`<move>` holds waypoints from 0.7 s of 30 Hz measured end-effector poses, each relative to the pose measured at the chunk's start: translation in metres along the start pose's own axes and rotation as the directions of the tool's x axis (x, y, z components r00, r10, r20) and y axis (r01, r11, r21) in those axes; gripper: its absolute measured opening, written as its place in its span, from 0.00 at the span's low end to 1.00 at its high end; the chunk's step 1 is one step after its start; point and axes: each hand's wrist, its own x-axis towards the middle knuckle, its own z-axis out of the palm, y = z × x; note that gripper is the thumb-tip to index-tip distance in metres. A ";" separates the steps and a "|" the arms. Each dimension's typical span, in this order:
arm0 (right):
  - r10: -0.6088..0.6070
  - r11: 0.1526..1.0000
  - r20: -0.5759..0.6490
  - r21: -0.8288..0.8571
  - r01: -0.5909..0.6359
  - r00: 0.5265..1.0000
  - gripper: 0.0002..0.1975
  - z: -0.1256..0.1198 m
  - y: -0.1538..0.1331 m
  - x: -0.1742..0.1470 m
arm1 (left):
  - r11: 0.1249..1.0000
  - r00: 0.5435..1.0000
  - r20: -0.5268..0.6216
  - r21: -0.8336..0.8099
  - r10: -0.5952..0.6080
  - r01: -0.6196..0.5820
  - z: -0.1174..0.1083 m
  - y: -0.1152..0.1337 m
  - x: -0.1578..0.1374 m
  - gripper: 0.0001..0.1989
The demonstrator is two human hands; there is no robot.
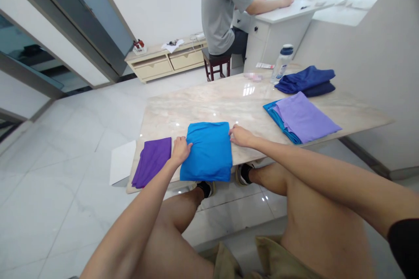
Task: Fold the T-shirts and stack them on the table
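Note:
A bright blue folded cloth (209, 152) lies near the front edge of the marble-patterned table (203, 102), its lower end reaching over that edge. At its left side, my left hand (182, 151) is closed on the border, the thumb lying on top of the fabric. Fingers of my right hand (241, 135) pinch the opposite side, near the upper right corner. To the left of my left hand rests a folded purple cloth (153, 161). Further right, a folded lavender cloth (306, 117) partly covers a blue one (284, 125).
A dark blue crumpled cloth (307, 80) and a water bottle (282, 64) stand at the table's back right. Behind, a person in a grey shirt (221, 8) sits on a stool (216, 62) at a white desk (278, 16). A low cabinet (153, 69) lines the wall.

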 end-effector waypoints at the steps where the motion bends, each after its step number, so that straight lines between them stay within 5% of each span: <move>1: 0.074 0.994 0.005 0.079 -0.074 0.997 0.17 0.000 -0.002 -0.005 | 0.999 0.999 0.009 -0.013 -0.048 0.048 -0.002 0.000 -0.002 0.18; 6: 0.212 0.934 0.154 0.257 -0.247 0.965 0.07 0.011 -0.015 -0.024 | 0.958 0.958 0.159 -0.122 -0.240 0.260 -0.011 0.011 -0.008 0.20; 13: 0.285 0.815 0.371 0.392 -0.428 0.884 0.24 0.018 -0.017 -0.026 | 0.887 0.831 0.435 -0.138 -0.346 0.441 -0.025 0.033 0.002 0.28; 17: 0.234 0.841 0.318 0.407 -0.356 0.919 0.24 0.028 -0.017 -0.022 | 0.856 0.766 0.560 -0.178 -0.317 0.485 -0.028 0.036 -0.003 0.35; 21: 0.204 0.802 0.179 0.532 -0.269 0.962 0.20 0.032 -0.023 -0.016 | 0.772 0.769 0.615 -0.400 -0.173 0.494 -0.032 0.036 -0.012 0.38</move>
